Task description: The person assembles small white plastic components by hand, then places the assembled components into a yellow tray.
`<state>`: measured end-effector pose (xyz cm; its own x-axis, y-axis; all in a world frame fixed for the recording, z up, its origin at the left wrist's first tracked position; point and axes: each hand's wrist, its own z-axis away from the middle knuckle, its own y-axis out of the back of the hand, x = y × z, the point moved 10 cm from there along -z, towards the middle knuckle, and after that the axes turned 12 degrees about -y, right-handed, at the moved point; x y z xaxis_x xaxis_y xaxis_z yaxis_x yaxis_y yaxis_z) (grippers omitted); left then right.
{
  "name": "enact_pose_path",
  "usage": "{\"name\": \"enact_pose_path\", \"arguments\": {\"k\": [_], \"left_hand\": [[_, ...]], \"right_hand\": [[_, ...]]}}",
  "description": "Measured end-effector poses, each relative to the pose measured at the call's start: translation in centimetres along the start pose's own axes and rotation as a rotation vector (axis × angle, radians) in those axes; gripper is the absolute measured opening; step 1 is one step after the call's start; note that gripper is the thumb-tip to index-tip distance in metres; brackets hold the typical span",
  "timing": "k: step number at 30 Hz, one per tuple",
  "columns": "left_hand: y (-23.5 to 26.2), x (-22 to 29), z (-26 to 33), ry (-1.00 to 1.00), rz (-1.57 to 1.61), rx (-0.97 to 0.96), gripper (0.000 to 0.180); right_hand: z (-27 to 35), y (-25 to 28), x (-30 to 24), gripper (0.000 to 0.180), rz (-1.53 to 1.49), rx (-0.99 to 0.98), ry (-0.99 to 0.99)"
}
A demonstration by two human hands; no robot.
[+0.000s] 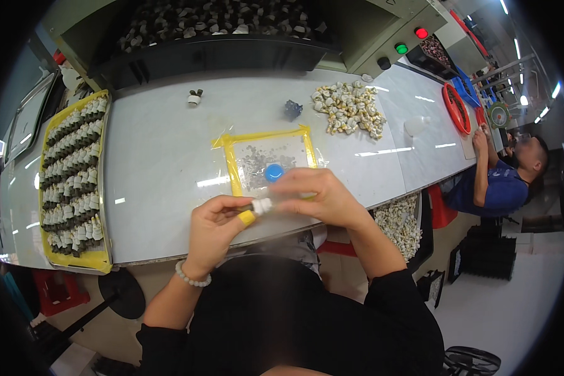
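Observation:
My left hand (216,229) pinches a small white-and-dark figure piece (261,207) near the table's front edge. A yellow cover wraps the thumb tip. Close to the piece's right end is my right hand (326,197), its fingers smeared by motion, so whether they touch it or hold anything does not show. Just beyond the hands a round blue cap (274,173) lies on a clear sheet edged with yellow tape (233,166), among many small translucent bits. Farther off are a dark blue spiky piece (292,109) and a heap of white-and-yellow pieces (351,109).
At left, a yellow-lined tray (108,207) holds rows of similar figures; one lone figure (195,98) stands farther back. A black bin (219,59) of pieces sits inside a machine. A white bottle (415,125) lies at right. Another person (498,182) works beyond it.

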<state>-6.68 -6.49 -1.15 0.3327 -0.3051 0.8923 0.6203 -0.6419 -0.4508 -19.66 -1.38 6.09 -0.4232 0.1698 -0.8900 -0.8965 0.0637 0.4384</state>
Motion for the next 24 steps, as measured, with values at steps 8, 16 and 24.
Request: {"name": "enact_pose_path", "arguments": {"k": [8, 16, 24], "left_hand": [[7.0, 11.2, 2.2, -0.607, -1.456, 0.21, 0.027], [2.4, 14.2, -3.0, -0.671, -1.574, 0.09, 0.036], [3.5, 8.4, -17.0, -0.328, -1.697, -0.033, 0.029]], "right_hand": [[0.3, 12.3, 3.9, 0.025, 0.721, 0.768, -0.213], [-1.0, 11.7, 5.5, 0.019, 0.901, 0.747, -0.2], [0.5, 5.1, 5.3, 0.019, 0.168, 0.163, -0.176]]}}
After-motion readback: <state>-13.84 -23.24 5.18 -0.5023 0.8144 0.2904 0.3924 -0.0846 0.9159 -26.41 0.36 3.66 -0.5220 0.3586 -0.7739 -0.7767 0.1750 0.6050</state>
